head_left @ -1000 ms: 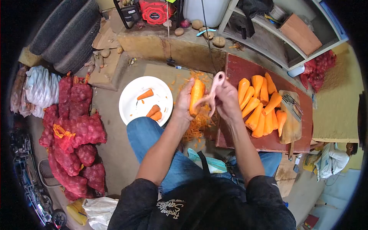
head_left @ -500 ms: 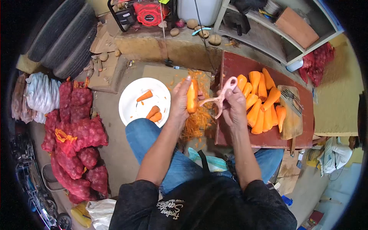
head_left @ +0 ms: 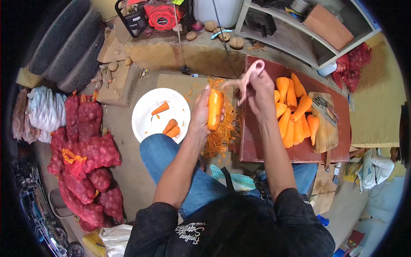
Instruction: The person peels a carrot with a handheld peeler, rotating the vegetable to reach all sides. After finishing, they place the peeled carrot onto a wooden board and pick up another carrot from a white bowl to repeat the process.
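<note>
A thick carrot (head_left: 215, 110) stands nearly upright in my left hand (head_left: 200, 115), whose fingers wrap round its lower side and thumb points up. My right hand (head_left: 262, 94) grips the handle of a pale pink Y-shaped peeler (head_left: 245, 81). The peeler's forked head points left toward the carrot, with a gap between them, and is slightly blurred. Orange peelings (head_left: 220, 141) lie on the floor below the carrot. Left of my left hand, a white basin (head_left: 141, 113) holds several carrot pieces (head_left: 170, 126).
On the red table (head_left: 261, 145) at right lie several peeled carrots (head_left: 295, 107) and a wooden board (head_left: 327, 137) with a metal utensil. Red mesh sacks (head_left: 92, 152) are piled at left. A red-and-black machine (head_left: 160, 17), potatoes (head_left: 236, 43) and a shelf unit (head_left: 295, 40) stand behind.
My right hand with the peeler has moved up and slightly away from the carrot. The carrot has turned a little in my left hand, which stays nearly in place.
</note>
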`<state>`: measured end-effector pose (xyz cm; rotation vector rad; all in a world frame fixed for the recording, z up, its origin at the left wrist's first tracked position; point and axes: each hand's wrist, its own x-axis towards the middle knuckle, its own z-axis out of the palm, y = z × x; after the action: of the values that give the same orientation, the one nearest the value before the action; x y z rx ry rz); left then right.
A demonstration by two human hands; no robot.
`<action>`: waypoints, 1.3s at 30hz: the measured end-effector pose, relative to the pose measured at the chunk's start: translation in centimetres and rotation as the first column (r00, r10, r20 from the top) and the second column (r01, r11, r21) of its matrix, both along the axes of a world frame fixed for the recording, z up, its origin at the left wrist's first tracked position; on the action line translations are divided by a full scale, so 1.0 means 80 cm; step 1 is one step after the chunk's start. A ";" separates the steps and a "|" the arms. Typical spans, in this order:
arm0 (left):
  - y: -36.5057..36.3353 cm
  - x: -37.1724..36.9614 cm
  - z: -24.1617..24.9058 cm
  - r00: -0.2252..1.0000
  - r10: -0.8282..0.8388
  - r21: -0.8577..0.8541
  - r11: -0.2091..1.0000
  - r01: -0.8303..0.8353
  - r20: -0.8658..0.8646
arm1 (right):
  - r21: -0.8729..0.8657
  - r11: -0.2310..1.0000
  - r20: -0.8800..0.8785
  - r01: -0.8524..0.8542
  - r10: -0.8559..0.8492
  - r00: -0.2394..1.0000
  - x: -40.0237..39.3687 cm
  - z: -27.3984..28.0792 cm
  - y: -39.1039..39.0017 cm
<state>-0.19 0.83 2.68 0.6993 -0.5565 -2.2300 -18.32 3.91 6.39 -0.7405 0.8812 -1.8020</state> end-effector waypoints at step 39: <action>0.005 0.000 0.004 0.987 0.036 -0.013 0.999 -0.035 0.157 | -0.016 1.000 0.080 -0.003 0.004 0.997 -0.003 -0.028 -0.026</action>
<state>-0.22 1.21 2.98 0.8785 -0.6273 -2.1495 -18.53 1.79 4.13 -0.6751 0.8132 -1.8246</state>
